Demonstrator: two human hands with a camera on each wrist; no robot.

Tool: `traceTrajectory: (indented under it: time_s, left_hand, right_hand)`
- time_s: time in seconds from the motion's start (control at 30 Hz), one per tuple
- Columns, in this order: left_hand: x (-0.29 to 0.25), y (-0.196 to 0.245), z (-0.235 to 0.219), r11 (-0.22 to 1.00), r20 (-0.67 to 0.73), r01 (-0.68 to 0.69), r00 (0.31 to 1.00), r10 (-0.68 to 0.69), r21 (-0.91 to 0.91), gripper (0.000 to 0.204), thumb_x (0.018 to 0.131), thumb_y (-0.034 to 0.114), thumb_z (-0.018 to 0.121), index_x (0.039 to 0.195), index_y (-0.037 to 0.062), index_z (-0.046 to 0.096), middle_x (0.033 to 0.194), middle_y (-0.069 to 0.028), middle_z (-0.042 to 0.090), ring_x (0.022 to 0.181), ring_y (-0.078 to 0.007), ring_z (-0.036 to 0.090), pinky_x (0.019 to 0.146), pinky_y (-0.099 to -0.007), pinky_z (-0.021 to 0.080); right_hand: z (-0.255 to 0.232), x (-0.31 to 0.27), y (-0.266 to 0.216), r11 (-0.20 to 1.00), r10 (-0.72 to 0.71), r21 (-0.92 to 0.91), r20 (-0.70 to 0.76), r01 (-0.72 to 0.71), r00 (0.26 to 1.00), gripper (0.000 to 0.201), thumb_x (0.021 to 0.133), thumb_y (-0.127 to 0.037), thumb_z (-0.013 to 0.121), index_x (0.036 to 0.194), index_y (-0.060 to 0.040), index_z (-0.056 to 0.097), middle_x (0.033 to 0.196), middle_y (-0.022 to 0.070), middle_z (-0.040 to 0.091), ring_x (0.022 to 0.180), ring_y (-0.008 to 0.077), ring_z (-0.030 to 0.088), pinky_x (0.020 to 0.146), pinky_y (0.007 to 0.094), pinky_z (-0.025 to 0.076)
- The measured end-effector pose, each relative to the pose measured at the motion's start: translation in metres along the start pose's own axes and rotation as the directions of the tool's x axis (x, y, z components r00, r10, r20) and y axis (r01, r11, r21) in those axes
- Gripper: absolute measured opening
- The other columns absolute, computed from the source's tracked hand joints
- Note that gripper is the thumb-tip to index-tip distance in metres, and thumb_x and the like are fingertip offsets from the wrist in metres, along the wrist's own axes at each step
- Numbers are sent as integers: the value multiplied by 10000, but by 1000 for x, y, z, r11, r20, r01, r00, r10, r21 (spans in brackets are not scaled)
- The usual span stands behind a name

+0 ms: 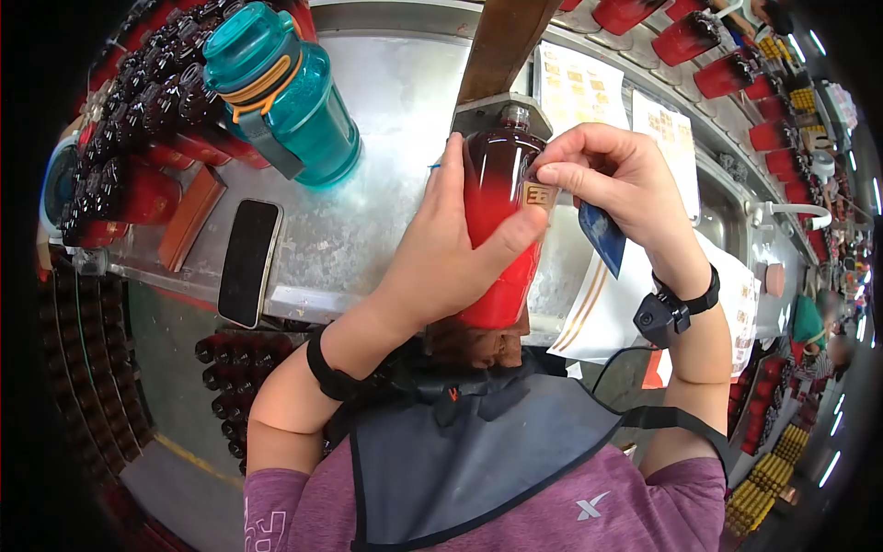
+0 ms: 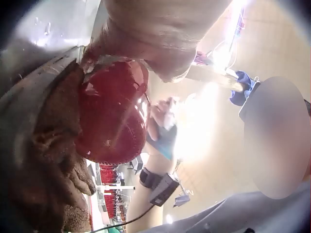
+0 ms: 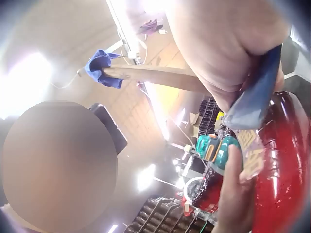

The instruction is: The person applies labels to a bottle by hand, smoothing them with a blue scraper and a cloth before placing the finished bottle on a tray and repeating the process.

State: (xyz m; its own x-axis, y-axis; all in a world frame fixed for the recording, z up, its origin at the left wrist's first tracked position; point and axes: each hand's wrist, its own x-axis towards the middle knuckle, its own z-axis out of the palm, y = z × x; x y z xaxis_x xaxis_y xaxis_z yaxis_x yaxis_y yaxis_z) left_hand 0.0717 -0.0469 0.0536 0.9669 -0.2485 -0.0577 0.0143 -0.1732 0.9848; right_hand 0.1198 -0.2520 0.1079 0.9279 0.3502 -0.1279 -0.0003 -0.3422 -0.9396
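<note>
A glass bottle (image 1: 492,198), black at the neck and fading to bright red, lies with its neck pointing away from me. My left hand (image 1: 437,244) grips its body, fingers along the left side and thumb across the front. A gold-printed label (image 1: 537,194) sits at the bottle's right side, where the fingertips of my right hand (image 1: 625,175) pinch its upper edge. In the right wrist view the label (image 3: 252,156) stands partly off the glass. Tucked in the right palm is a flat, pointed dark-blue piece (image 1: 602,237). The left wrist view shows the bottle's rounded red base (image 2: 112,131).
A teal water bottle (image 1: 322,129) and a black phone (image 1: 248,262) are on the metal table at left, near crowded dark-red bottles (image 1: 152,101). Printed label sheets (image 1: 579,87) lie at right. A wooden post (image 1: 506,51) rises beyond the bottle's neck.
</note>
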Motion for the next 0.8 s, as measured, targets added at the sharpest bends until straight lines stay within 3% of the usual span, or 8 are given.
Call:
traceTrajectory:
  time_s: [0.03, 0.1, 0.23, 0.3, 0.37, 0.53, 0.8]
  left_hand:
    - [0, -5, 2, 1000, 5, 3, 1000, -3, 1, 1034, 851, 433, 739, 1456, -180, 165, 1376, -330, 414, 1291, -399, 463, 1092, -414, 372]
    - [3, -15, 7, 991, -19, -111, 993, 113, 80, 891, 866, 252, 746, 1502, -62, 207, 1340, -186, 523, 1193, -229, 562, 1003, -355, 466]
    - [5, -17, 5, 993, 27, -118, 993, 117, 28, 897, 838, 177, 759, 1501, -54, 201, 1317, -167, 532, 1189, -230, 562, 999, -358, 472]
    - [6, -17, 2, 994, 50, -50, 997, 54, -95, 1090, 777, 343, 798, 1466, -173, 129, 1381, -309, 417, 1292, -371, 474, 1074, -405, 408]
    - [6, -18, -1, 998, 62, -45, 997, 48, -47, 1072, 782, 319, 791, 1467, -171, 129, 1381, -299, 432, 1283, -348, 492, 1069, -396, 416]
    - [8, -16, -5, 979, 110, -38, 992, 60, -198, 1053, 791, 286, 790, 1473, -165, 127, 1376, -273, 468, 1261, -296, 520, 1059, -365, 429]
    - [8, -18, -4, 981, 109, -28, 993, 49, -191, 1059, 789, 288, 791, 1473, -166, 123, 1382, -273, 460, 1262, -294, 516, 1060, -363, 428]
  right_hand:
    - [1, -1, 3, 1000, 4, 3, -3, -4, 1000, 119, 875, -127, 742, 933, -24, 727, 735, -64, 628, 653, 0, 470, 593, 183, 393]
    - [3, -2, 7, 998, -65, -17, -26, 65, 998, 118, 872, -122, 740, 941, -27, 730, 733, -64, 628, 645, 1, 464, 590, 185, 395]
    - [10, -5, 12, 994, -107, -19, -77, 106, 991, 118, 863, -114, 740, 935, -21, 727, 777, -41, 640, 656, 14, 472, 598, 193, 405]
    - [12, -3, 13, 991, -135, -34, -82, 133, 987, 120, 857, -111, 744, 931, -18, 725, 798, -30, 643, 660, 21, 477, 602, 198, 410]
    - [14, -4, 14, 985, -170, -54, -91, 165, 981, 122, 851, -107, 747, 927, -15, 723, 819, -19, 646, 663, 28, 483, 606, 203, 415]
    - [17, -4, 12, 984, -171, -77, -121, 162, 978, 126, 843, -109, 751, 919, -14, 718, 832, -7, 650, 672, 43, 493, 625, 207, 435]
    - [18, -3, 16, 988, -156, -37, -127, 153, 979, 124, 844, -109, 749, 916, -13, 717, 822, -10, 648, 675, 40, 491, 626, 206, 433]
